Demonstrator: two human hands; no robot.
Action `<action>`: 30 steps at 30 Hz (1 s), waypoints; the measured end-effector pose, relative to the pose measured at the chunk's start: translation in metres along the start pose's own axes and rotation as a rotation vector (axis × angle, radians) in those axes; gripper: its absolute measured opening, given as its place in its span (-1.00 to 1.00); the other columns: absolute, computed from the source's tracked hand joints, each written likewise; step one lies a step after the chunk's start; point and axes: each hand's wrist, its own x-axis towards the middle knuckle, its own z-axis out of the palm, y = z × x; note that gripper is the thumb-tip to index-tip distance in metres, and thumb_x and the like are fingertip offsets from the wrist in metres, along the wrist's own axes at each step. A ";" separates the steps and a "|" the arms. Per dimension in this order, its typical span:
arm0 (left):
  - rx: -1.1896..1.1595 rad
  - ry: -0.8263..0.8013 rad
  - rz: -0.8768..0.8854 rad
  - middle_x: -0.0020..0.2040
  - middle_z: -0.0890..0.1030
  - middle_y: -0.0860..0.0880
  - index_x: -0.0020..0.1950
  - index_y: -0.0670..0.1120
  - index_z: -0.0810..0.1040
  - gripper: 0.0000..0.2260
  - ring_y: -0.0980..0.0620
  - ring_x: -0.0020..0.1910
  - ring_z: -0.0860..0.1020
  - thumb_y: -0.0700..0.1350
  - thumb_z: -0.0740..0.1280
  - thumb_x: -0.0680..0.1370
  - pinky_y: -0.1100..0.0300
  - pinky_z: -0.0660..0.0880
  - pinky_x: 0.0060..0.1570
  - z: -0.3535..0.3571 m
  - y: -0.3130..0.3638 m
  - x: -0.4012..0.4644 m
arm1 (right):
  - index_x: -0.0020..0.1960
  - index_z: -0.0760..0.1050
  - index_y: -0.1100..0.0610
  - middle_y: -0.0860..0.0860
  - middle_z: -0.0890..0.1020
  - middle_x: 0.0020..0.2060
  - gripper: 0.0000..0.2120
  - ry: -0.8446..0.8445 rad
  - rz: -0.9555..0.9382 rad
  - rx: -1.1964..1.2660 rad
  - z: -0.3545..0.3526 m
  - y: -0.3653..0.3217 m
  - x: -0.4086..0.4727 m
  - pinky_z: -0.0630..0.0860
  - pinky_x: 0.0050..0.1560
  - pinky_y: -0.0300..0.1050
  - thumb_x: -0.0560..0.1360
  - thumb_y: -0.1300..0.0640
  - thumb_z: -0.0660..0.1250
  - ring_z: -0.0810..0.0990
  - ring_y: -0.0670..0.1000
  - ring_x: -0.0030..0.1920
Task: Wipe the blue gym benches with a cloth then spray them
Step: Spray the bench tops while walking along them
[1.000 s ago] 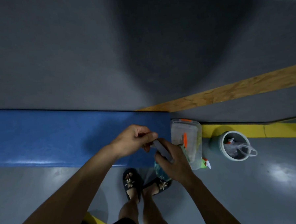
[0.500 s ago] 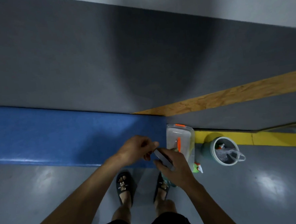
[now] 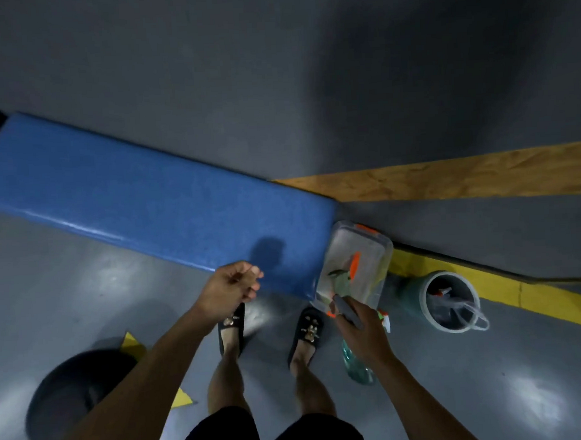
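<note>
Parting since a moment ago, the left hand (image 3: 230,290) hangs loosely curled, empty, at the blue bench (image 3: 153,200); the right hand (image 3: 364,330) holds a gray cloth (image 3: 346,309) beside a clear container (image 3: 359,266) and bucket (image 3: 450,302).

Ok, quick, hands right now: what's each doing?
Left hand: loosely curled, holding nothing.
Right hand: gripping a flat grey object, identity unclear.

A clear plastic bin (image 3: 368,249) sits at four o'clock, a grey bucket (image 3: 428,310) right of it, black sandals (image 3: 306,330) at six.
</note>
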 end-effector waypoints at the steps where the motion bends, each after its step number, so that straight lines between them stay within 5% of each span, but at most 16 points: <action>1: -0.012 0.018 -0.005 -0.35 0.56 -0.03 -0.12 -0.16 0.59 -0.82 0.06 -0.40 0.51 -0.13 0.28 0.62 0.25 0.48 -0.33 0.004 -0.007 -0.005 | -0.18 0.53 0.01 -0.11 0.53 -0.45 -0.81 -0.009 0.017 -0.021 -0.001 0.013 -0.002 0.28 -0.40 -0.33 0.53 0.25 0.32 0.45 -0.15 -0.44; 4: -0.009 0.052 -0.022 -0.33 0.56 -0.06 -0.10 -0.17 0.59 -0.83 0.05 -0.39 0.51 -0.14 0.28 0.62 0.22 0.48 -0.29 0.014 -0.026 -0.014 | -0.18 0.54 0.07 -0.09 0.55 -0.42 -0.86 -0.016 0.056 -0.068 -0.004 0.038 -0.006 0.29 -0.41 -0.40 0.52 0.25 0.32 0.51 -0.17 -0.38; 7: 0.024 0.069 -0.034 -0.34 0.58 -0.01 -0.07 -0.16 0.61 -0.82 0.01 -0.35 0.53 -0.12 0.27 0.63 0.11 0.53 -0.21 0.018 -0.040 -0.019 | -0.25 0.41 -0.17 -0.23 0.50 -0.44 -0.69 -0.052 0.056 -0.112 -0.002 0.057 -0.008 0.29 -0.38 -0.42 0.51 0.22 0.31 0.46 -0.25 -0.39; 9: 0.035 0.083 -0.045 -0.35 0.59 0.01 -0.06 -0.17 0.61 -0.82 0.01 -0.34 0.53 -0.13 0.26 0.63 0.08 0.54 -0.18 0.019 -0.046 -0.022 | -0.25 0.36 -0.25 -0.21 0.50 -0.40 -0.74 -0.060 0.092 -0.149 0.001 0.069 -0.009 0.31 -0.28 -0.33 0.49 0.08 0.29 0.43 -0.21 -0.35; 11: 0.045 0.097 -0.045 -0.34 0.59 0.00 -0.05 -0.18 0.61 -0.82 0.01 -0.33 0.54 -0.14 0.26 0.64 0.06 0.53 -0.16 0.020 -0.048 -0.025 | -0.23 0.35 -0.22 -0.11 0.53 -0.33 -0.85 -0.063 0.133 -0.177 0.005 0.078 -0.010 0.35 -0.20 -0.19 0.46 -0.01 0.25 0.47 -0.08 -0.27; 15: 0.063 0.117 -0.047 -0.33 0.59 -0.03 -0.08 -0.15 0.61 -0.82 -0.05 -0.29 0.55 -0.15 0.26 0.64 0.05 0.53 -0.13 0.019 -0.048 -0.032 | -0.26 0.38 -0.12 -0.16 0.48 -0.40 -0.79 -0.024 0.076 -0.182 0.006 0.080 -0.006 0.31 -0.34 -0.22 0.46 0.12 0.31 0.45 -0.18 -0.35; 19: 0.076 0.122 -0.031 -0.33 0.61 -0.04 -0.10 -0.12 0.62 -0.80 -0.04 -0.30 0.56 -0.14 0.25 0.64 0.05 0.53 -0.15 0.017 -0.044 -0.041 | -0.04 0.59 0.06 -0.08 0.61 -0.31 -0.91 0.057 0.007 -0.132 0.000 0.064 0.014 0.45 -0.31 -0.15 0.49 0.20 0.35 0.55 -0.10 -0.30; 30: 0.088 0.130 0.042 -0.28 0.59 -0.07 -0.06 -0.16 0.62 -0.77 0.00 -0.30 0.57 -0.06 0.23 0.64 0.16 0.54 -0.21 0.006 -0.034 -0.054 | -0.05 0.52 -0.02 -0.04 0.57 -0.22 -0.92 0.024 0.179 -0.218 -0.008 0.042 0.056 0.39 -0.32 -0.17 0.48 0.08 0.28 0.53 -0.01 -0.23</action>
